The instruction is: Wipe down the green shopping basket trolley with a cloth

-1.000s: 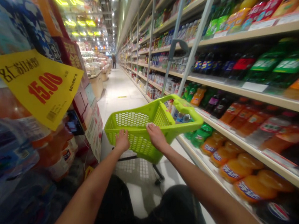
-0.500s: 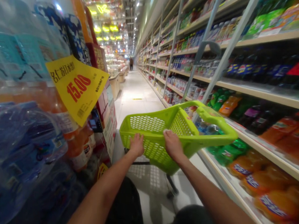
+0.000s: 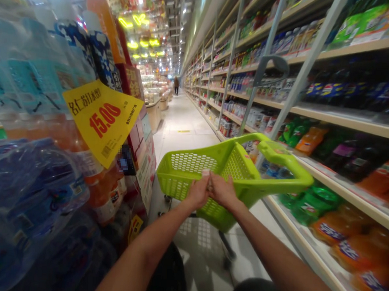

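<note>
A bright green plastic shopping cart (image 3: 193, 169) stands in front of me, its basket sides perforated and its handle pointing right. No goods show inside the visible part of the basket. My left hand (image 3: 198, 193) and my right hand (image 3: 224, 191) meet just in front of the near rim, both closed with fingertips together. Between them pokes up a small whitish object (image 3: 206, 172), too small to name. Whether either hand also touches the rim cannot be made out.
On the left rise stacked wrapped bottle packs (image 3: 38, 189) with a yellow price sign (image 3: 102, 121). Drink shelves (image 3: 342, 116) line the right, with a grey hook-like bracket (image 3: 272, 70). A tiled aisle (image 3: 182, 138) runs ahead to a distant person (image 3: 176, 85).
My left hand has left the cart's side and moved right to meet my right hand. The small whitish object, earlier at the right fingertips, now sits between both. The view has shifted slightly.
</note>
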`<state>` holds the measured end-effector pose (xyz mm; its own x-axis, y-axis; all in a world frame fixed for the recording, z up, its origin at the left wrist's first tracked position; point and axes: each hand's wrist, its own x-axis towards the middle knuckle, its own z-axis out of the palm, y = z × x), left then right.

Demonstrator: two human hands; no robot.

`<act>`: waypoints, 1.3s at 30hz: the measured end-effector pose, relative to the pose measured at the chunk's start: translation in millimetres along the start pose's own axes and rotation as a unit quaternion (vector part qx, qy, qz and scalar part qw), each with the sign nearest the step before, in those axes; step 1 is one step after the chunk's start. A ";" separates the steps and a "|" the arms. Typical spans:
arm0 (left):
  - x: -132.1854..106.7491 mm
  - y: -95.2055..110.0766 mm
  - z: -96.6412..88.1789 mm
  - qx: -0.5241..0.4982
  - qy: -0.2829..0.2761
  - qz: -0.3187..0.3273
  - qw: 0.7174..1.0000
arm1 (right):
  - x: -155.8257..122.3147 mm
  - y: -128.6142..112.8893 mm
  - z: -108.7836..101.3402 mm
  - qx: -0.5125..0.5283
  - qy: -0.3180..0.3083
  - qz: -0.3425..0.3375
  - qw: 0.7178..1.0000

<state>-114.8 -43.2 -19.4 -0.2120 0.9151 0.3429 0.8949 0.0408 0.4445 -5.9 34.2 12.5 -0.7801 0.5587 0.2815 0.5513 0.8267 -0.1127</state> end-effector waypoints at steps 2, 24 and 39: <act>3.9 5.9 -0.7 0.042 0.012 -0.008 0.999 | -6.7 12.2 -4.4 -0.013 0.004 -0.016 1.000; -13.4 -78.2 -13.5 0.193 0.080 -0.065 0.976 | -36.6 13.4 10.0 -0.042 0.101 -0.059 0.992; -43.7 -144.7 -46.2 0.206 0.083 -0.143 0.964 | -45.8 19.9 -2.1 -0.075 0.056 -0.038 0.995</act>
<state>-253.2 -107.7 -60.4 -0.5020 0.7672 0.3992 0.8637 0.4687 0.1854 41.5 24.9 -0.7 -0.7888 0.4764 0.3884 0.5355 0.8429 0.0535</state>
